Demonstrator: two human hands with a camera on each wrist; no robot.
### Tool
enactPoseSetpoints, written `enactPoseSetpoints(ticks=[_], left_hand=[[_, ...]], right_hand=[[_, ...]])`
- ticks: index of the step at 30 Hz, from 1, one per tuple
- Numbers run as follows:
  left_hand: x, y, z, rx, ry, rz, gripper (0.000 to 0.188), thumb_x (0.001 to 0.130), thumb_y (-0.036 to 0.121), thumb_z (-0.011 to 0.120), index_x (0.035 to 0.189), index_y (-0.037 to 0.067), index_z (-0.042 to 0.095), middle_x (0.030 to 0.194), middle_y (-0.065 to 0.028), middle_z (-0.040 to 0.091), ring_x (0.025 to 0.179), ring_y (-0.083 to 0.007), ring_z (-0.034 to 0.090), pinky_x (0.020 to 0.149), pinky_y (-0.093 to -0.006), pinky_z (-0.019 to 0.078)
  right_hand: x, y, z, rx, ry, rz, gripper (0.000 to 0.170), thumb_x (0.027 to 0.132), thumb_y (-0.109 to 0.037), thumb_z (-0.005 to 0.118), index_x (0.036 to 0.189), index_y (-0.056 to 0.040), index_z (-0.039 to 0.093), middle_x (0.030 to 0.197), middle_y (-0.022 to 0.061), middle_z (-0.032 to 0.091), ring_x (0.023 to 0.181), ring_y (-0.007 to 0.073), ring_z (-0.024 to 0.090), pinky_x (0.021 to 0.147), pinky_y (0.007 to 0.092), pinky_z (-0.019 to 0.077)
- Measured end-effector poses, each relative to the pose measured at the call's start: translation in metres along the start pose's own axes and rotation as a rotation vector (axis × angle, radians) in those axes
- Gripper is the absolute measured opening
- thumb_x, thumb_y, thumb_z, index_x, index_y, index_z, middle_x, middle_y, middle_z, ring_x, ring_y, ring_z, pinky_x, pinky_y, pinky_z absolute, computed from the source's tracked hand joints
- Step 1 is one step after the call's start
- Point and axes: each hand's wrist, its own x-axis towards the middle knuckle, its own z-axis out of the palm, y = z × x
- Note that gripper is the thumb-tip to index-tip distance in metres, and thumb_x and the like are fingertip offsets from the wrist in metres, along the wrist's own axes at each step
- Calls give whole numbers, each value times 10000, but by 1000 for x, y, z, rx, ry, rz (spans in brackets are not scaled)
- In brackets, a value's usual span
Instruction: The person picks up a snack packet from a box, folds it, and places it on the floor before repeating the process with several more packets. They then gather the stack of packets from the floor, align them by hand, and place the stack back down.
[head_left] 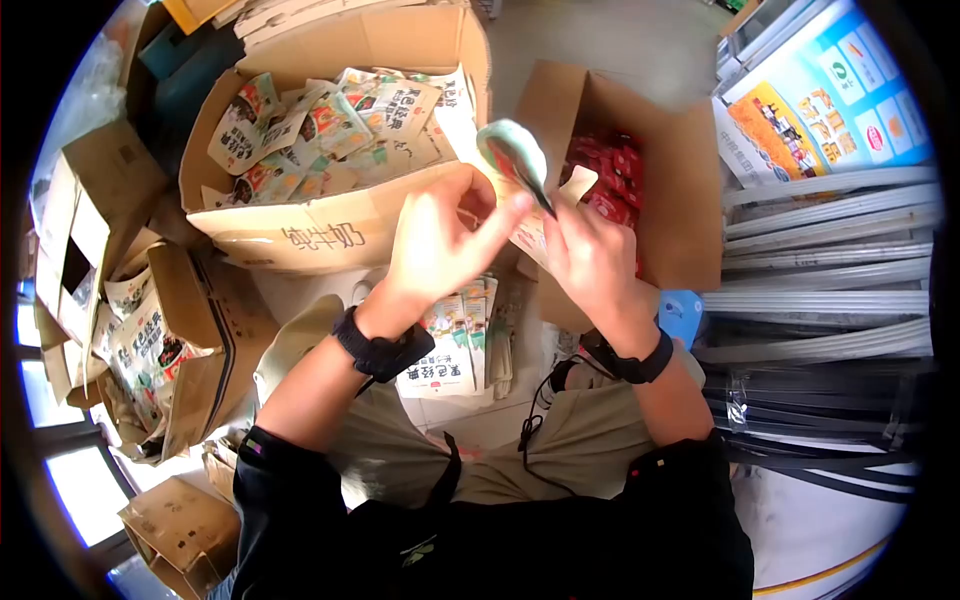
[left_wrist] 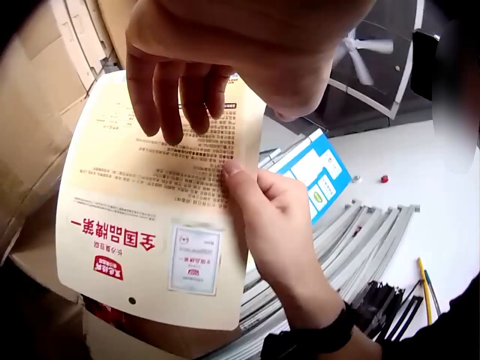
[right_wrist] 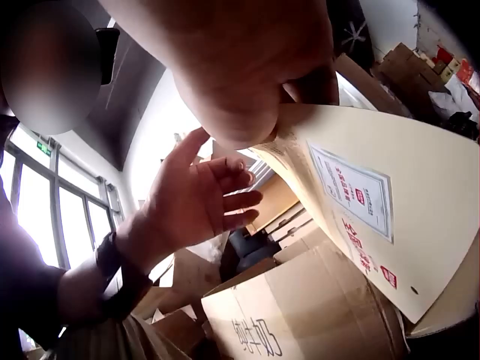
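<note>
here, a big box [head_left: 300,238] of packets [head_left: 330,130] stands beside a narrower box [head_left: 692,200] (red sachets [head_left: 612,185] inside); above, partly hiding both, the right hand [head_left: 597,258] pinches a bag [left_wrist: 124,191] by its edge; the left hand [head_left: 430,245] has fingers loosely spread beside it.

Print [left_wrist: 150,171] on the packet [left_wrist: 161,204] is too small to read, and the left wrist view crops the left hand [left_wrist: 232,60].
</note>
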Motion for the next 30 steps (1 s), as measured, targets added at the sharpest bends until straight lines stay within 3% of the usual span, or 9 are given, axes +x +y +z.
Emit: enactPoseSetpoints(ticks=[7, 10, 14, 18, 21, 23, 25, 28, 30], left_hand=[[3, -7, -25, 11, -1, -69, 203, 804, 106, 512, 910, -24, 626, 725, -207, 617, 670, -356, 609, 649, -378, 498], [4, -9, -40, 7, -108, 166, 189, 816, 102, 509, 900, -40, 601, 808, -169, 568, 763, -295, 581, 686, -366, 472], [1, -18, -50, -127, -333, 116, 166, 841, 66, 479, 908, -24, 601, 760, -81, 534, 696, -143, 512, 645, -305, 438], [-7, -19, -50, -194, -450, 51, 175, 844, 50, 470, 930, -23, 604, 730, -58, 546, 682, -106, 486, 628, -288, 428], [-11, -23, -51, -282, -584, -57, 228, 885, 77, 499, 1058, -3, 624, 720, -10, 565, 675, -68, 466, 613, -276, 416], [-9, -22, -58, -237, -634, -108, 264, 909, 110, 511, 1127, 15, 626, 738, 2, 581, 673, -64, 472, 617, -265, 412], [-8, -19, -64, -141, -723, -255, 302, 916, 123, 514, 1184, 33, 620, 748, 5, 598, 667, -64, 475, 612, -255, 409], [-8, -30, -66, -161, -757, -281, 270, 934, 122, 527, 1171, 27, 618, 790, 28, 591, 684, -39, 450, 597, -232, 380], [-7, -27, -70, -151, -797, -368, 220, 959, 108, 530, 1125, 1, 627, 847, 43, 588, 763, -24, 464, 650, -218, 398]], right_hand=[[2, -4, 8, 254, -253, 91, 435, 802, -346, 698, 1014, 29, 636, 763, 183, 658, 626, 317, 661, 516, 358, 517], [10, 3, -4, 520, -248, 264, 367, 840, -231, 664, 1051, 65, 618, 846, 173, 683, 678, 226, 698, 526, 311, 524], [9, 31, -5, 411, -236, 359, 229, 857, -102, 645, 1055, 12, 625, 743, 107, 669, 539, 106, 585, 506, 254, 464], [9, 46, -6, 360, -313, 436, 299, 849, -157, 674, 1082, 21, 616, 709, 106, 625, 532, 126, 528, 536, 273, 449], [3, 60, -1, 345, -401, 408, 360, 828, -195, 703, 1103, 17, 610, 772, 120, 620, 633, 171, 564, 626, 303, 472], [-7, 77, 5, 277, -361, 59, 385, 798, -208, 734, 1079, 19, 602, 844, 129, 615, 722, 210, 565, 695, 331, 470], [-2, 72, -1, 339, -360, -18, 359, 776, -191, 748, 1024, 20, 596, 868, 115, 618, 753, 200, 564, 725, 334, 471], [1, 70, -9, 466, -952, 384, 396, 798, -142, 732, 1118, 37, 584, 960, 59, 623, 868, 114, 563, 782, 278, 468], [-6, 65, -4, 580, -885, 374, 380, 802, -142, 731, 1109, 35, 594, 930, 57, 633, 828, 104, 555, 757, 279, 467]])
